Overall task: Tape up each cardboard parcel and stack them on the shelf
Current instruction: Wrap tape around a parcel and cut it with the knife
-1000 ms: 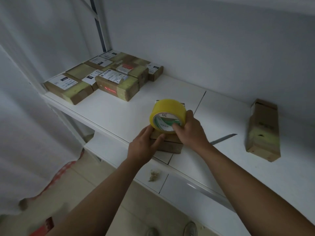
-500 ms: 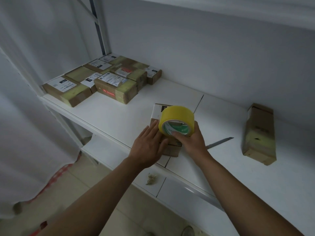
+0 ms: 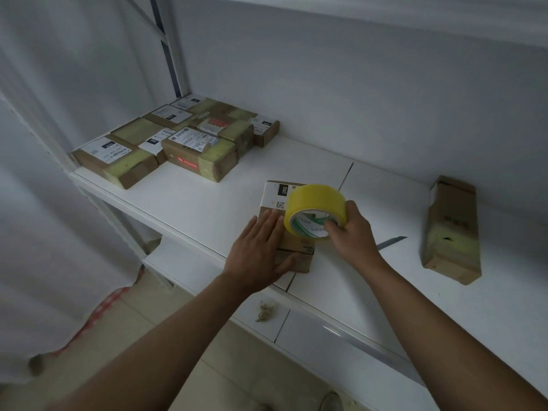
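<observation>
Since half a second ago, the tape roll (image 3: 315,211) has travelled toward the parcel's far end, and my left hand (image 3: 258,254) has flattened further onto the parcel (image 3: 284,229). I see that hand's fingers straight, palm pressing the near part of the box top at centre frame. My right hand (image 3: 353,232) grips the roll, fingers hooked into its core, thumb on the outer rim, just right of the parcel. A taped stack (image 3: 178,143) sits upper left on the shelf (image 3: 207,200); one upright box (image 3: 452,229) stands at right, well apart. A blade (image 3: 391,242) lies just behind my right wrist.
</observation>
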Available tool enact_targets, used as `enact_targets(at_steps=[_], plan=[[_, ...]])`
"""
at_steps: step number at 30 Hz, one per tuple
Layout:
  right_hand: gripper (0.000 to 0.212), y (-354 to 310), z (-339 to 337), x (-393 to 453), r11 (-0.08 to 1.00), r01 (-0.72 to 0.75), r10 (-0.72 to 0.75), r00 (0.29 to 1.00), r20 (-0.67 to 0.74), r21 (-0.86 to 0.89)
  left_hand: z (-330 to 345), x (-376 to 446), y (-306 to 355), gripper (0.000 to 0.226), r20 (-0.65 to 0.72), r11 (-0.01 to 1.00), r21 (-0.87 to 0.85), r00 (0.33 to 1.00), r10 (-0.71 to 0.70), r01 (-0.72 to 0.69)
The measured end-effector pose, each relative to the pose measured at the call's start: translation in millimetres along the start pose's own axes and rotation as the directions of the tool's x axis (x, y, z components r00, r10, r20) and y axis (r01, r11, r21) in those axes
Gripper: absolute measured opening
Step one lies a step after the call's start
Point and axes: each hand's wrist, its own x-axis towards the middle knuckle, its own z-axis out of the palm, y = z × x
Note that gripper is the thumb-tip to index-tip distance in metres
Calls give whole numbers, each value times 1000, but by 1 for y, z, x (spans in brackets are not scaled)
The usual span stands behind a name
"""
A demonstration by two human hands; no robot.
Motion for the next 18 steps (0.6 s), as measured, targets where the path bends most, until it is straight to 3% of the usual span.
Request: enact_targets(at_steps=[4, 9, 18], plan=[[36, 9, 11, -7, 925, -175, 161, 985, 67, 338, -4, 3, 5, 91, 37, 997, 61, 998, 42, -45], [38, 7, 27, -19, 836, -201, 147, 978, 145, 510, 3, 9, 21, 84, 10, 998, -32, 999, 51, -51], [25, 10, 20, -6, 941, -180, 157, 982, 100, 287, 2, 8, 13, 83, 24, 996, -11, 996, 84, -84]])
